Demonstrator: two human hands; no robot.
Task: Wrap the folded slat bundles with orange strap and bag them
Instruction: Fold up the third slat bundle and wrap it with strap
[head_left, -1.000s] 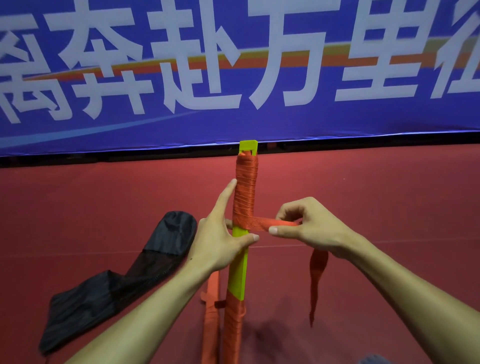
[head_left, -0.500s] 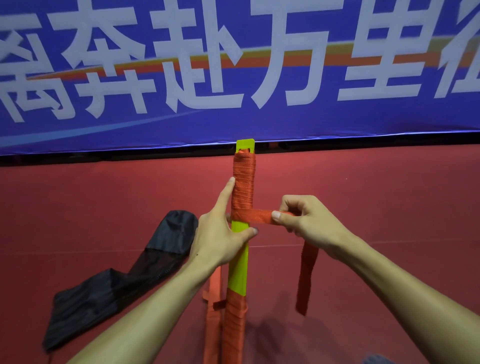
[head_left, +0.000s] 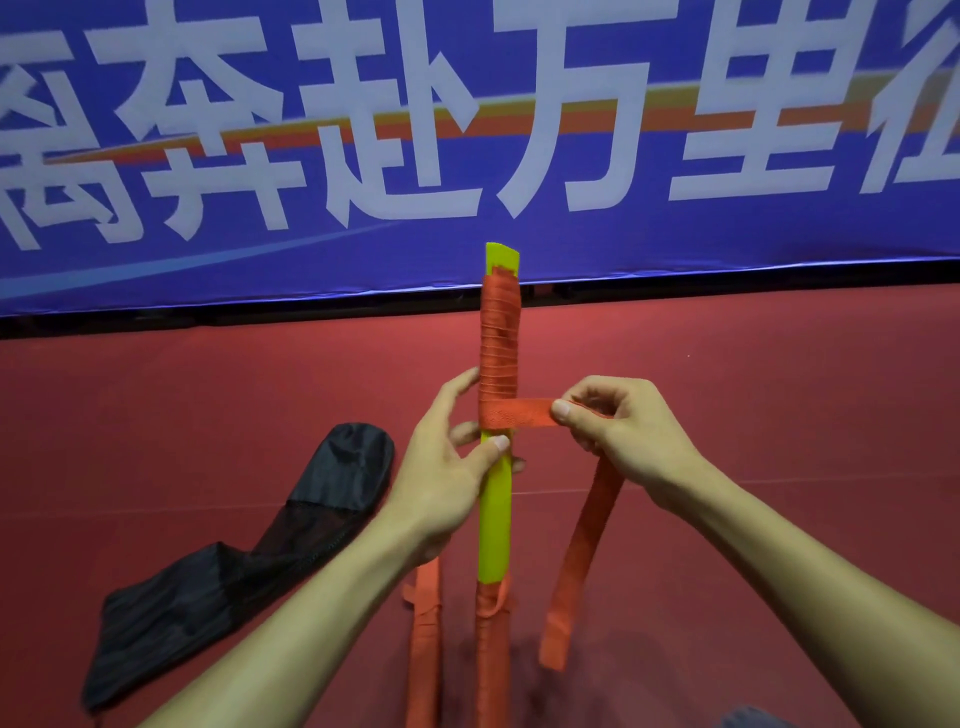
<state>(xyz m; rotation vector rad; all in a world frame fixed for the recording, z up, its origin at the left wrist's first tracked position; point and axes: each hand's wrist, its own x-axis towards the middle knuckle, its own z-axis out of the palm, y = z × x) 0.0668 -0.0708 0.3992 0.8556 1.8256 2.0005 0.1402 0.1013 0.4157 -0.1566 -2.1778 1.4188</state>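
The slat bundle (head_left: 494, 519) stands upright in the middle of the view, its lower end down near the red floor (head_left: 779, 389) and its yellow-green top showing above the binding. The orange strap (head_left: 519, 414) covers its upper part in close turns and its foot as well, leaving a bare yellow-green stretch between, so the wrapping looks roughly half done. The left hand (head_left: 441, 467) grips the bundle just under the lowest upper turn, thumb pressed on the bare front face and fingers round the back, which probably keeps the slats together and the last turn from slipping. The right hand (head_left: 623, 431) pinches the strap between thumb and curled fingers, just to the right of the bundle, holding a short length taut and level across it; keeping it tight like this should let the next turn lie flat beside the others. The loose tail hangs from that hand down towards the floor. By count there are two bundles in sight: the one being bound and a second bundle (head_left: 423, 649), orange all over, lying just left of its foot. One black bag (head_left: 234, 571) lies crumpled on the floor to the left, apart from both hands, seemingly waiting for the bundles. A blue banner (head_left: 519, 156) with white characters fills the background
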